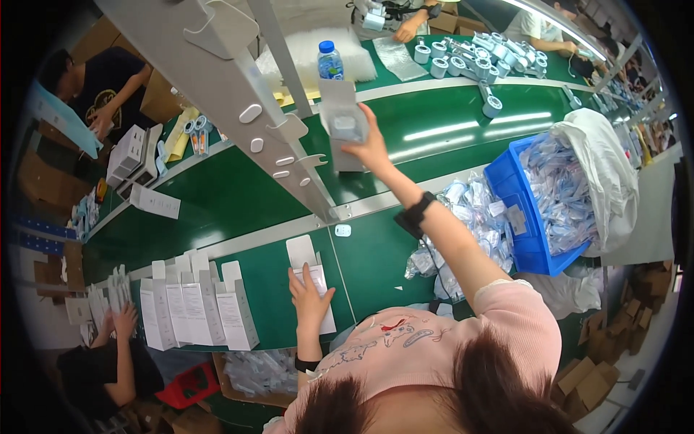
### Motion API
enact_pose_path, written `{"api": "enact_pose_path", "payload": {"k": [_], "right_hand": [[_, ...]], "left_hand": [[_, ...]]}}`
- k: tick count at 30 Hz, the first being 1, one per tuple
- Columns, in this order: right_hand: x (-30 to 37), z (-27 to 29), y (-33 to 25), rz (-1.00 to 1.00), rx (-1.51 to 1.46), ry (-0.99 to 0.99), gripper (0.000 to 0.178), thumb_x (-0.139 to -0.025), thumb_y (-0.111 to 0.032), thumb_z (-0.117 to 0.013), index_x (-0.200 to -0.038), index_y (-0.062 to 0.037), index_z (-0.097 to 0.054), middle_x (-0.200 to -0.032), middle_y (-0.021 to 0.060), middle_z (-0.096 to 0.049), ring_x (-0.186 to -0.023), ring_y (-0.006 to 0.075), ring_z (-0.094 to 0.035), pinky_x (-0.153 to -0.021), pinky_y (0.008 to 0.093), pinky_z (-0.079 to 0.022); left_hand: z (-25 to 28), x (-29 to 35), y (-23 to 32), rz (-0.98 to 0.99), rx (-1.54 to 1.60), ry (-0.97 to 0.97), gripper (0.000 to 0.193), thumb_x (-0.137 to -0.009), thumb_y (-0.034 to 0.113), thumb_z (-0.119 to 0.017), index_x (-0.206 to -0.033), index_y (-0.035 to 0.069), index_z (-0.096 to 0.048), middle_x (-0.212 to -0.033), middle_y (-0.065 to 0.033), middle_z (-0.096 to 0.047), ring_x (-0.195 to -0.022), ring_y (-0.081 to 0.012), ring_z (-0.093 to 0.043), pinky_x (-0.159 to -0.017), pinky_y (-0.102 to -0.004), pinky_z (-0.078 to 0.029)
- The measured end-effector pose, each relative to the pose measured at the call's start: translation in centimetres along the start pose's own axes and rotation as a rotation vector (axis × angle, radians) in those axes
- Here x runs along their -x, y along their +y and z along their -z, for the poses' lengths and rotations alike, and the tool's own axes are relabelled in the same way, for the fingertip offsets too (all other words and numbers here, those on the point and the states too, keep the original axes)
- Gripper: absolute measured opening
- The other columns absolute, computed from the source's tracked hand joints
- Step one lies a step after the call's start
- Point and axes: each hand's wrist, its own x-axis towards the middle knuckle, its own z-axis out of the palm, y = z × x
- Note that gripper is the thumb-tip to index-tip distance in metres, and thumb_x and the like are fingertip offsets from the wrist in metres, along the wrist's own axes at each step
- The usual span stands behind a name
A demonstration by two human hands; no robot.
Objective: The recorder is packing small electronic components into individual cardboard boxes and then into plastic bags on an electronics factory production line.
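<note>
**Gripping one white carton at the green belt with the right hand, touching a second on the near worktop with the left**

Holding in the right hand (367, 145) a tall, narrow white cardboard carton (338, 155) with a raised top flap, over the green belt (434, 155) ahead. Clasping it firmly, with the thumb across the near face and the fingers around the right side. Showing a pale object (350, 129) in the carton's open mouth; cannot tell what kind. Cannot tell either whether the carton touches the belt.

Resting the left hand (309, 295), with fingers spread, on a printed white carton with an extended flap (320, 276), on the green worktop (374, 267). Cannot tell whether gripping it or only lying on it.

Lined up to the left: a row of white, open-flapped cartons (191, 315). Lying just beyond the left hand's carton: a small, pale rounded card (343, 230). Heaped to the right: clear plastic packets (473, 224), beside a blue plastic bin (519, 220) filled with more of them and partly covered by a white sack (603, 173). Scattered on the far side: light-blue ring-headed devices (481, 65), beyond a clear, blue-capped bottle (330, 61).
</note>
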Motion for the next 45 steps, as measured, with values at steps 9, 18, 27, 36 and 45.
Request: {"api": "enact_pose_path", "payload": {"k": [9, 18, 27, 36, 45], "right_hand": [[0.0, -4.2, 1.9, -0.040, 0.018, -0.093, 0.092, -0.059, -0.005, -0.071, -0.135, -0.0116, -0.020, -0.126, 0.0177, -0.039, -0.117, 0.0314, -0.039, -0.096, 0.0331, -0.033], [13.5, 3.8, -1.4, -0.263, 0.003, -0.647, 0.042, -0.073, -0.014, -0.063, -0.113, -0.0028, -0.052, -0.101, 0.0131, -0.059, -0.088, 0.0194, -0.059, -0.080, 0.0322, -0.046], [22.0, 5.3, -7.0, -0.663, -0.326, -0.763, 0.072, -0.074, -0.012, -0.064, -0.134, -0.0113, -0.025, -0.122, 0.0191, -0.044, -0.102, 0.0247, -0.052, -0.086, 0.0342, -0.042], [18.8, 6.6, -9.2, -0.534, -0.673, -0.781, 0.084, -0.073, -0.008, -0.065, -0.138, -0.0140, -0.013, -0.134, 0.0209, -0.026, -0.117, 0.0257, -0.040, -0.091, 0.0359, -0.039], [1.0, 16.3, 5.4, -0.188, 1.039, -0.104, 0.047, -0.071, -0.024, -0.065, -0.113, -0.0075, -0.050, -0.108, 0.0207, -0.053, -0.102, 0.0333, -0.051, -0.082, 0.0383, -0.044]], "left_hand": [[-0.5, -0.1, -0.7, -0.004, 0.027, 0.115, 0.082, -0.060, 0.019, -0.071, -0.130, 0.008, -0.028, -0.133, -0.0246, -0.018, -0.116, -0.0421, -0.031, -0.086, -0.0466, -0.039], [-1.1, 0.1, -0.8, 0.036, -0.005, 0.162, 0.084, -0.058, 0.020, -0.071, -0.130, 0.009, -0.029, -0.129, -0.0252, -0.026, -0.109, -0.0428, -0.037, -0.085, -0.0445, -0.040], [1.0, 1.7, 4.7, -0.383, 0.373, 0.190, 0.100, -0.050, 0.020, -0.080, -0.131, 0.007, -0.024, -0.124, -0.0202, -0.035, -0.112, -0.0336, -0.041, -0.088, -0.0402, -0.040], [2.1, -1.1, 5.6, -0.274, 0.714, 0.107, 0.098, -0.051, 0.018, -0.080, -0.132, 0.011, -0.026, -0.126, -0.0139, -0.035, -0.110, -0.0276, -0.042, -0.085, -0.0377, -0.041], [2.8, -2.8, 5.9, -0.343, 0.795, -0.033, 0.092, -0.050, 0.016, -0.081, -0.128, 0.013, -0.033, -0.122, -0.0112, -0.036, -0.108, -0.0253, -0.042, -0.086, -0.0357, -0.041]]}}
